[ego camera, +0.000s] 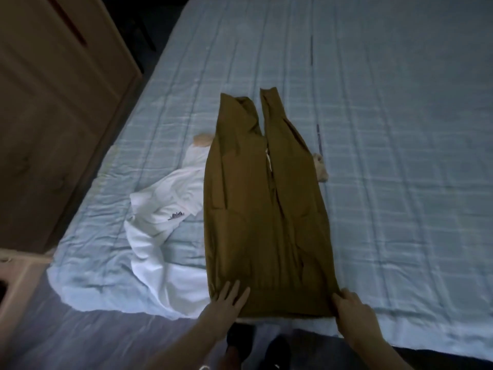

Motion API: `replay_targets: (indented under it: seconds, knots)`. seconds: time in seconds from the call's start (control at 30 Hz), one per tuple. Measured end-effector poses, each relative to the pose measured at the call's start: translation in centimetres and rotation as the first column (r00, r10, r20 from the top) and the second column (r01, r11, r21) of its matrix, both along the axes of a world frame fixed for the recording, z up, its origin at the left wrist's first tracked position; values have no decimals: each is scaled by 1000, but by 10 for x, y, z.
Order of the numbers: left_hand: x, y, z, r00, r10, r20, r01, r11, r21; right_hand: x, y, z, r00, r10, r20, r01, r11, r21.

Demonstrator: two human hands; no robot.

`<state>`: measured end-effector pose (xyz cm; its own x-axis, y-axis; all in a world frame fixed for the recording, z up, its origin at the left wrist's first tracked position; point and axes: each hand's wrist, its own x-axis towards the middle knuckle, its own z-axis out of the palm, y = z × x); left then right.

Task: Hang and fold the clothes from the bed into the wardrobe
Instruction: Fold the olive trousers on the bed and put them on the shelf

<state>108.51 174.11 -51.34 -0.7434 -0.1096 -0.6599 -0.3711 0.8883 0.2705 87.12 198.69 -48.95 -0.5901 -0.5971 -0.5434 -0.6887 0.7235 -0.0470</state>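
Observation:
An olive-brown garment (264, 209) lies flat on the bed (400, 156), its sides folded inward and its hem toward me. My left hand (226, 303) rests flat on the hem's left corner with fingers spread. My right hand (352, 308) is at the hem's right corner, fingers curled on the edge of the cloth. A white shirt (165, 209) with a small dark logo lies crumpled to the left, partly under the olive garment. A beige piece of cloth (321, 166) peeks out from under its right side, another beige piece (202, 140) on its left.
A wooden wardrobe (53, 116) stands to the left of the bed, its doors shut. The light-blue checked bedcover hangs over the near edge of the bed. My dark shoes (256, 345) show on the floor below.

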Motion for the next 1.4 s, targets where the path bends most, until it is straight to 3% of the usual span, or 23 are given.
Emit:
replay_targets:
  seconds: [0.17,0.27,0.33,0.43,0.53,0.6,0.7,0.77,0.8,0.87,0.93,1.07,1.17,1.23,1.27,1.33,1.37,1.4]
  knots:
    - [21,10,7,982,146,-122,-132,984,117,20,5,-12,997,-73,34,72,997,26]
    - [41,10,-2,928,331,-172,-307,939,154,20,-6,-14,993,-69,97,55,990,133]
    - [54,7,-11,908,352,-228,-325,934,151,13,-18,-10,996,-58,64,47,985,165]
    - [59,0,-17,873,292,-391,-274,956,102,14,-27,-8,1000,-19,-16,20,998,56]
    - [51,1,-6,891,247,-382,-255,966,29,29,-26,-20,999,39,38,-31,980,-199]
    - [45,0,1,857,298,-420,-348,936,-47,43,-28,-29,992,24,120,2,976,-220]
    - [33,3,6,774,406,-486,-464,886,1,51,-35,-29,995,-23,101,40,985,-166]
    - [21,10,10,780,372,-502,-392,917,70,54,-44,-17,987,-32,160,75,962,-264]
    - [13,14,10,804,343,-485,-324,938,127,57,-50,-9,961,-27,274,121,935,-334]
    - [-9,26,16,799,336,-498,-242,939,245,67,-63,11,812,-20,583,316,856,-410]
    - [-26,37,30,764,355,-539,-233,931,282,80,-74,20,696,-27,718,452,793,-409]
    - [-43,32,30,643,493,-586,-304,867,395,72,-69,12,681,-248,689,638,662,-393]
    - [-60,41,36,693,579,-431,-280,766,579,55,-51,3,638,-239,732,662,655,-363]
    - [-76,57,40,714,583,-389,-248,729,638,52,-40,5,533,-193,824,712,629,-313]
    - [-83,65,39,725,574,-381,-232,724,649,51,-33,6,436,-208,876,776,579,-249]
    - [-95,76,32,773,520,-362,-184,731,657,45,-17,2,181,-282,942,919,389,-60]
    - [-101,82,27,812,470,-347,-152,743,651,40,-7,-1,118,-314,942,957,288,-24]
    - [-107,88,24,852,406,-330,-108,753,649,33,4,-6,201,-387,900,960,258,-104]
